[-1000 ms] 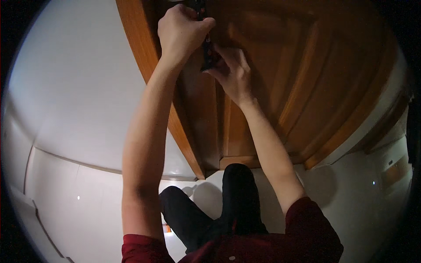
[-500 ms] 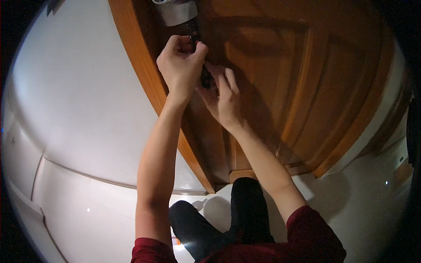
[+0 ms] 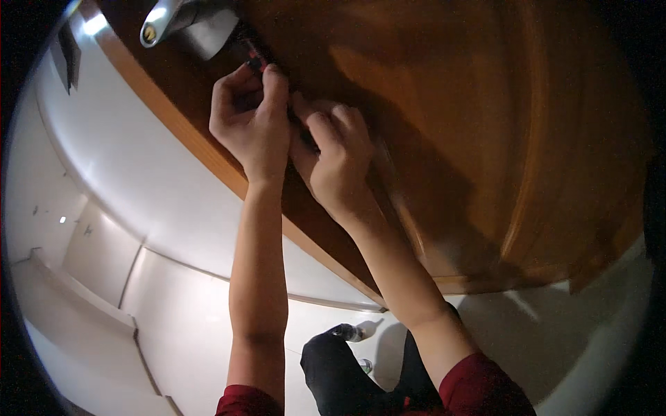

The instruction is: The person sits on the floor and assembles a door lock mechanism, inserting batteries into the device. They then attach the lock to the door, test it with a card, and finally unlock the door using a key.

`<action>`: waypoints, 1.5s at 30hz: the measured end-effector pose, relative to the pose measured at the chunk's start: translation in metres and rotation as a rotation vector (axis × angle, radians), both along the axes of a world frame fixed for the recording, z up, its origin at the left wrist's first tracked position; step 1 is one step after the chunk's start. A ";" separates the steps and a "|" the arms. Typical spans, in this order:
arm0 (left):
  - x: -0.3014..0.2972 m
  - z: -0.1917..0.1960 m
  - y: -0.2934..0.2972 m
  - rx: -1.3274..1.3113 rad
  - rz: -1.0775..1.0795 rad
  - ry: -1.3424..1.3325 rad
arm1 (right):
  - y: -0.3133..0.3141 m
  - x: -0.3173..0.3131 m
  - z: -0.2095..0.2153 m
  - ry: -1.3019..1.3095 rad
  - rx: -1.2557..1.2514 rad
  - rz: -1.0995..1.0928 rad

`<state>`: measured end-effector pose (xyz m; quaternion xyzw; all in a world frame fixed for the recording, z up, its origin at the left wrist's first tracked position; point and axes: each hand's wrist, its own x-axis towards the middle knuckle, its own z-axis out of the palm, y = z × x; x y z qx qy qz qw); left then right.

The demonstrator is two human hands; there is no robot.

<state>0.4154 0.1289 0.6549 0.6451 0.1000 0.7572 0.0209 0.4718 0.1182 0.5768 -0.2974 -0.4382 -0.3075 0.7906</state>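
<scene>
Now the view sits lower vs. 0.5 s ago: the wooden door [image 3: 451, 139] fills most of the frame, the lever handle [image 3: 163, 17] has come further in at top left, and both hands have dropped from right under the handle plate to a spot a bit below it on the door face. Judging from that, work looks to have moved down the lock area near the door edge, fine finger work, no big push or pull. Door: warm brown varnished wood, glossy, raised panel mouldings curving w/ the fisheye, motion-blurred at right. White wall [image 3: 139, 180] left of the door edge, smooth, matte; pale floor [image 3: 555, 326] below, shiny, w/ shadows. Person's legs in dark trousers [image 3: 340, 367] at bottom centre, red sleeves at the lower edge. Left hand [image 3: 251, 118] is curled closed, thumb and fingers pinched round a small dark tool [image 3: 253, 55], slim, rod-like, w/ a reddish band, its tip pointing up toward the handle plate [image 3: 208, 35]. Right hand [image 3: 336, 156] is just beside it, touching the left, fingers bent and pressed to the door; something dark shows betw. its fingers, but can't tell if its grip holds anything or only steadies. Lever handle: brushed silver metal, rounded end w/ a small brass-coloured dot; plate under it flat, grey, squarish. Tool is thus at the door face, just under the plate, in the left hand.
</scene>
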 end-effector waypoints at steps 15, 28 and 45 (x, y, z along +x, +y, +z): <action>0.004 -0.007 0.007 -0.057 0.057 -0.031 | 0.015 0.007 -0.011 -0.027 0.020 0.241; 0.019 -0.017 0.048 -0.005 0.202 -0.072 | 0.051 0.032 -0.012 -0.167 0.002 0.106; 0.001 0.027 0.053 -0.160 0.077 -0.093 | 0.051 0.011 0.035 -0.236 -0.044 -0.074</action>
